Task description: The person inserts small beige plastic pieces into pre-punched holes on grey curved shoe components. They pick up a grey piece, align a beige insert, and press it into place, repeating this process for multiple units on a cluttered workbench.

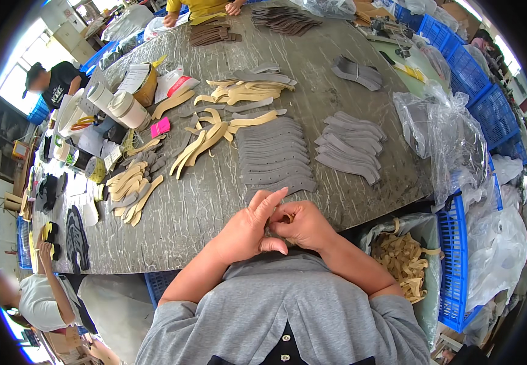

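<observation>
Both of my hands meet at the near edge of the table, in front of my body. My left hand [242,231] has its fingers and thumb stretched out and apart. Against it, my right hand [303,226] is closed, fingertips pinched together; a tiny tan bit shows at them, too small to name. Just beyond the hands lies a long overlapping row of curved grey strips [274,152], some with small holes. To its right is another stack of grey strips [352,143]. Loose tan strips [205,143] lie up and left of the row.
More tan strips [132,185] are heaped at left, near white tubs [126,109]. A bin of tan scraps [402,261] stands by my right arm, beside a blue crate [452,261]. Clear plastic bags [452,137] hang over the right edge. Other people work around the table.
</observation>
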The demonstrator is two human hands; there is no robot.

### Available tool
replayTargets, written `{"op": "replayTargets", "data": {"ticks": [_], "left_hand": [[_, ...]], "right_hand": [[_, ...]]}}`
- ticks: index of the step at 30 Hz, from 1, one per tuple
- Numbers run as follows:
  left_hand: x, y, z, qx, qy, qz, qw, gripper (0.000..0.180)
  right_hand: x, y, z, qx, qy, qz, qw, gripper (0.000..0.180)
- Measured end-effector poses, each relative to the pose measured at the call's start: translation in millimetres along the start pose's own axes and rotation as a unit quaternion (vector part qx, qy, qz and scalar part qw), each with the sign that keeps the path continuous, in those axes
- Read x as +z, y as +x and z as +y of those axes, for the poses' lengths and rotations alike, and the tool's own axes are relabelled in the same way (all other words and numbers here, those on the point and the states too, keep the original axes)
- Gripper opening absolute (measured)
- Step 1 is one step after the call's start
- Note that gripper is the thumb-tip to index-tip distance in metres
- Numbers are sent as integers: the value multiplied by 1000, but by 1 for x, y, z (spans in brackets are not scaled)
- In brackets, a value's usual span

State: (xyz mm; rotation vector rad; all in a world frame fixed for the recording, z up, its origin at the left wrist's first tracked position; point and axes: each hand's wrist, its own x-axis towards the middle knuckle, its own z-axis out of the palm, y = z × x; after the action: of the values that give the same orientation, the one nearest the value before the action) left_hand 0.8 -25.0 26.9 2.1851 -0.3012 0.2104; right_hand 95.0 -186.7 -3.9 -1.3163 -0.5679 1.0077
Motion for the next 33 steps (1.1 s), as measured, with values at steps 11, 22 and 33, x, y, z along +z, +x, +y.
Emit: {"op": "replayTargets", "data": {"ticks": [11, 22, 33], "left_hand": [[-17, 8, 13, -98, -92, 88, 987, 37], [-33, -19, -17, -77, 11, 212, 974, 15], [-24, -19, -39, -220, -22, 280, 934, 13]], "right_hand": [[-1, 3, 5, -36, 234, -34, 971, 7], [-118, -74, -3, -159, 365, 265, 878, 13], [-145, -137, 14, 99, -559, 394, 723, 16]]}}
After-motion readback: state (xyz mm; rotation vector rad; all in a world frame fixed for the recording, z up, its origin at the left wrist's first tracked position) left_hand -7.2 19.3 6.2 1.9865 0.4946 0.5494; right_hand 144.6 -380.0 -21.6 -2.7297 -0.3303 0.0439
